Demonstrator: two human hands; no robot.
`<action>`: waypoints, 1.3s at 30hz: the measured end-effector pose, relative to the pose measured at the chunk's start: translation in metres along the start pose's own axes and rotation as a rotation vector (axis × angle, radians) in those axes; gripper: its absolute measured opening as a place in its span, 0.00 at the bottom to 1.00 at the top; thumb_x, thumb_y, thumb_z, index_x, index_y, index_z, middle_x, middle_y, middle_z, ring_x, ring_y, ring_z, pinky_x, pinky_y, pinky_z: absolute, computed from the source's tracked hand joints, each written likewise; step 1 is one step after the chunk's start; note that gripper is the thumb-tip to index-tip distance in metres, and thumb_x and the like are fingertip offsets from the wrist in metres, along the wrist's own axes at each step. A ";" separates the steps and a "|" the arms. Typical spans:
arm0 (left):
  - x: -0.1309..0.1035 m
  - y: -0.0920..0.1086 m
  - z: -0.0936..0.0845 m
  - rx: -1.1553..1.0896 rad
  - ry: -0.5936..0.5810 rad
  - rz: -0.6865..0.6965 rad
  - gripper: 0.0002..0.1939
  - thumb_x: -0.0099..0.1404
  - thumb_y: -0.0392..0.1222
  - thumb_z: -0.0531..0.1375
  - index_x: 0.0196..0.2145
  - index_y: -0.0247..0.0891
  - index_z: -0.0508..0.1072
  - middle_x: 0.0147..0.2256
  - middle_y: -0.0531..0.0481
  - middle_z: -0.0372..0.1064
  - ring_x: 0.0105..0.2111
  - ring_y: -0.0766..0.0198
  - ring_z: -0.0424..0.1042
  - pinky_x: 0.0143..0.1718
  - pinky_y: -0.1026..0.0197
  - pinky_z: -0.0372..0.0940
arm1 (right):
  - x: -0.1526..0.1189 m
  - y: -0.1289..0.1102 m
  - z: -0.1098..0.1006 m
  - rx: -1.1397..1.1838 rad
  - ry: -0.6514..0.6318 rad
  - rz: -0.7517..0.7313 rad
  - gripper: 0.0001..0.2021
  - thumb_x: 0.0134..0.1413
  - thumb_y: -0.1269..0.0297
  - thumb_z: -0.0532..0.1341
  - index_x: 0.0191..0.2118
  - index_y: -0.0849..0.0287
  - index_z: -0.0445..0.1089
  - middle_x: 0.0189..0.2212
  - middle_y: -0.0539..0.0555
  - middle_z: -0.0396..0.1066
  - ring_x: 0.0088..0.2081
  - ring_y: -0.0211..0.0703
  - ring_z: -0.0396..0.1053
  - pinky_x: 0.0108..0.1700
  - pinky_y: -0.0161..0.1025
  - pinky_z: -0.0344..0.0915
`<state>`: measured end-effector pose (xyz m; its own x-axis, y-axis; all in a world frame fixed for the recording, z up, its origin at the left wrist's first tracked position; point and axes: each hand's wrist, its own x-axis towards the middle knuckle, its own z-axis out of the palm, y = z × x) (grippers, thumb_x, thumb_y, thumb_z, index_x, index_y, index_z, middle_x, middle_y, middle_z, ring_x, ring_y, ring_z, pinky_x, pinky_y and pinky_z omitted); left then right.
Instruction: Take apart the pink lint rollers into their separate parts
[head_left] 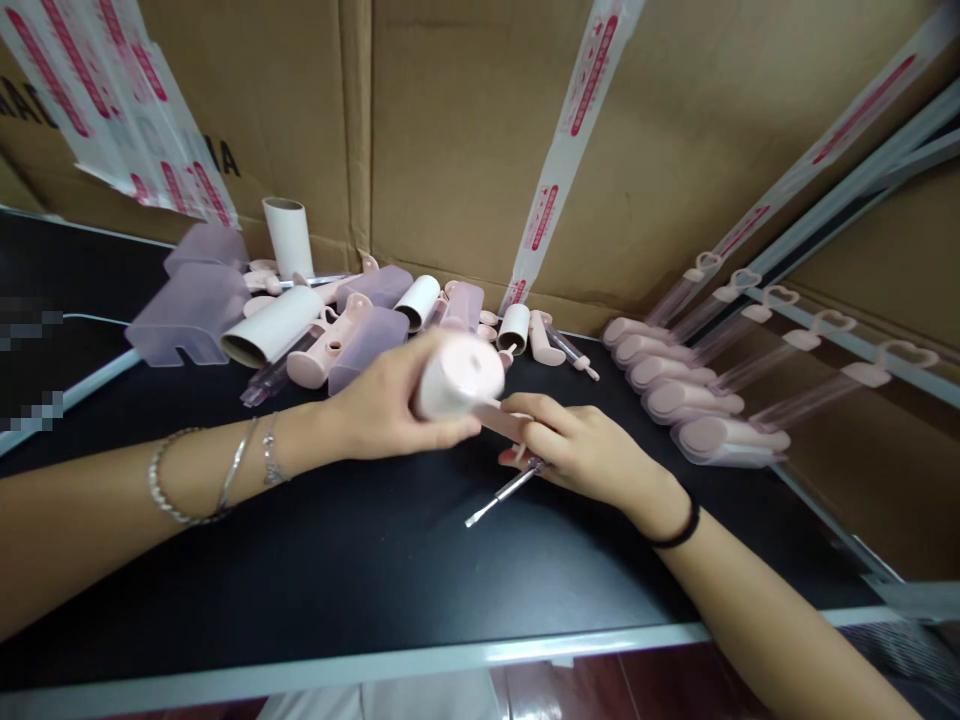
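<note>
My left hand (397, 400) is wrapped round a white roll with a pale pink round end cap (472, 368), held above the black table. A flat pink arm (499, 420) runs from the cap toward the right. My right hand (577, 450) has its fingers closed on that pink arm. From under the same hand a flat-tipped screwdriver (504, 495) sticks out, pointing down and left; its handle is mostly hidden by the fingers. The roll and cap are slightly blurred.
Purple translucent covers (187, 310), cardboard tubes (289, 238) and pink parts (330, 345) lie along the back. Several pink-and-purple assemblies with heart-shaped ends (731, 440) stand in a row at right. Cardboard walls (450, 130) border the black table (360, 570).
</note>
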<state>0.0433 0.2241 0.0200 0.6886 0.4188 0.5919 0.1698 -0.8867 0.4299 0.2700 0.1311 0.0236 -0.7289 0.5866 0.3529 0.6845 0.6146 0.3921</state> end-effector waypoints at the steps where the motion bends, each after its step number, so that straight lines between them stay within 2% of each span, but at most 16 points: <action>1: 0.004 0.001 -0.005 0.003 0.093 -0.121 0.28 0.59 0.52 0.58 0.54 0.40 0.56 0.46 0.45 0.66 0.43 0.57 0.69 0.44 0.55 0.63 | 0.001 -0.001 -0.002 -0.004 0.010 0.019 0.06 0.60 0.64 0.54 0.33 0.60 0.61 0.43 0.55 0.70 0.28 0.32 0.68 0.25 0.32 0.60; 3: 0.012 0.004 -0.015 0.107 0.162 -0.325 0.33 0.60 0.55 0.56 0.58 0.40 0.51 0.50 0.43 0.64 0.46 0.53 0.68 0.45 0.51 0.63 | 0.003 -0.004 -0.008 0.009 0.000 0.021 0.06 0.59 0.64 0.54 0.32 0.59 0.61 0.42 0.55 0.70 0.27 0.31 0.67 0.25 0.32 0.60; 5: 0.018 0.007 -0.023 0.259 0.042 -0.420 0.33 0.62 0.55 0.54 0.60 0.41 0.49 0.52 0.41 0.63 0.48 0.48 0.67 0.47 0.45 0.61 | 0.005 -0.010 -0.011 0.041 -0.036 -0.018 0.04 0.59 0.66 0.54 0.32 0.58 0.61 0.42 0.53 0.70 0.26 0.30 0.66 0.25 0.32 0.60; 8: 0.022 0.005 -0.026 0.459 -0.157 -0.419 0.28 0.64 0.51 0.51 0.60 0.45 0.53 0.50 0.42 0.64 0.48 0.45 0.67 0.47 0.41 0.59 | 0.006 -0.019 -0.012 0.099 -0.109 -0.076 0.05 0.60 0.64 0.54 0.33 0.58 0.62 0.42 0.52 0.70 0.25 0.30 0.65 0.27 0.32 0.61; 11: 0.023 -0.002 -0.018 0.582 -0.181 -0.394 0.26 0.63 0.48 0.53 0.58 0.45 0.59 0.51 0.40 0.62 0.48 0.45 0.67 0.48 0.41 0.58 | 0.007 -0.022 -0.010 0.188 -0.152 -0.073 0.14 0.60 0.53 0.53 0.39 0.59 0.64 0.44 0.54 0.68 0.28 0.32 0.66 0.27 0.33 0.61; 16: 0.028 -0.016 -0.004 0.656 -0.176 -0.352 0.21 0.63 0.43 0.51 0.52 0.36 0.67 0.53 0.35 0.61 0.51 0.42 0.63 0.50 0.38 0.54 | 0.006 -0.013 -0.011 0.303 -0.086 0.015 0.25 0.56 0.42 0.50 0.43 0.60 0.66 0.39 0.56 0.68 0.31 0.34 0.67 0.27 0.31 0.59; 18: 0.029 -0.018 -0.005 0.650 -0.147 -0.378 0.21 0.64 0.44 0.49 0.51 0.33 0.68 0.53 0.33 0.61 0.52 0.42 0.62 0.51 0.37 0.53 | 0.004 -0.006 -0.012 0.317 -0.058 0.053 0.23 0.57 0.44 0.51 0.42 0.60 0.68 0.38 0.56 0.68 0.32 0.35 0.67 0.27 0.31 0.60; 20: 0.029 -0.018 -0.010 0.577 -0.132 -0.377 0.22 0.67 0.47 0.46 0.51 0.33 0.67 0.54 0.35 0.60 0.53 0.44 0.61 0.52 0.38 0.53 | 0.000 0.004 -0.011 0.312 -0.026 0.126 0.14 0.60 0.54 0.53 0.38 0.59 0.69 0.35 0.54 0.69 0.31 0.35 0.67 0.29 0.31 0.60; 21: 0.029 -0.017 -0.014 0.522 -0.166 -0.342 0.23 0.67 0.48 0.45 0.52 0.35 0.66 0.55 0.36 0.60 0.54 0.46 0.60 0.53 0.39 0.52 | -0.002 0.010 -0.011 0.308 -0.008 0.178 0.10 0.60 0.61 0.53 0.37 0.59 0.69 0.33 0.53 0.69 0.31 0.34 0.67 0.29 0.31 0.61; 23: 0.028 -0.013 -0.024 0.414 -0.350 -0.217 0.24 0.66 0.52 0.47 0.54 0.40 0.65 0.57 0.41 0.59 0.57 0.48 0.57 0.55 0.42 0.51 | -0.007 0.023 -0.009 0.317 0.013 0.290 0.08 0.59 0.68 0.54 0.35 0.59 0.70 0.31 0.52 0.69 0.31 0.35 0.68 0.33 0.32 0.64; 25: 0.026 -0.012 -0.032 0.353 -0.575 -0.107 0.24 0.63 0.53 0.53 0.55 0.45 0.65 0.57 0.45 0.62 0.58 0.51 0.57 0.57 0.46 0.50 | -0.011 0.035 -0.006 0.358 -0.003 0.358 0.07 0.58 0.69 0.55 0.38 0.59 0.71 0.35 0.54 0.70 0.36 0.38 0.69 0.39 0.36 0.67; 27: 0.024 -0.013 -0.035 0.363 -0.665 -0.052 0.23 0.61 0.49 0.57 0.55 0.49 0.65 0.54 0.48 0.65 0.59 0.53 0.57 0.58 0.49 0.48 | -0.014 0.041 -0.001 0.416 -0.068 0.367 0.10 0.56 0.67 0.58 0.44 0.58 0.70 0.43 0.56 0.71 0.44 0.41 0.70 0.47 0.42 0.67; 30: 0.020 -0.020 -0.029 0.465 -0.592 -0.018 0.20 0.63 0.45 0.56 0.53 0.47 0.67 0.51 0.48 0.69 0.57 0.55 0.60 0.58 0.50 0.47 | -0.014 0.041 0.010 0.488 -0.204 0.366 0.18 0.54 0.65 0.60 0.52 0.56 0.67 0.51 0.56 0.68 0.52 0.44 0.67 0.56 0.46 0.62; 33: 0.015 -0.022 -0.017 0.577 -0.506 0.056 0.17 0.64 0.41 0.54 0.51 0.42 0.69 0.50 0.46 0.70 0.53 0.54 0.63 0.57 0.48 0.49 | -0.011 0.036 0.015 0.498 -0.281 0.400 0.19 0.55 0.67 0.59 0.53 0.57 0.66 0.50 0.55 0.70 0.50 0.43 0.69 0.54 0.44 0.64; 36: 0.013 -0.009 -0.010 0.596 -0.333 0.121 0.16 0.65 0.39 0.53 0.50 0.37 0.68 0.51 0.43 0.68 0.53 0.53 0.63 0.56 0.49 0.52 | -0.011 0.035 0.009 0.465 -0.278 0.395 0.15 0.55 0.67 0.59 0.50 0.57 0.68 0.46 0.54 0.72 0.46 0.41 0.71 0.51 0.42 0.66; 39: 0.015 0.015 -0.010 0.432 -0.175 -0.015 0.14 0.67 0.42 0.50 0.44 0.36 0.70 0.44 0.45 0.71 0.45 0.56 0.69 0.48 0.54 0.60 | -0.012 0.037 -0.005 0.431 -0.182 0.395 0.14 0.52 0.68 0.61 0.46 0.56 0.70 0.42 0.52 0.74 0.43 0.39 0.72 0.47 0.39 0.67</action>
<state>0.0491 0.2195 0.0420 0.7862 0.4263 0.4474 0.4336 -0.8964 0.0920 0.3038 0.1440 0.0381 -0.4307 0.8711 0.2359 0.8741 0.4677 -0.1314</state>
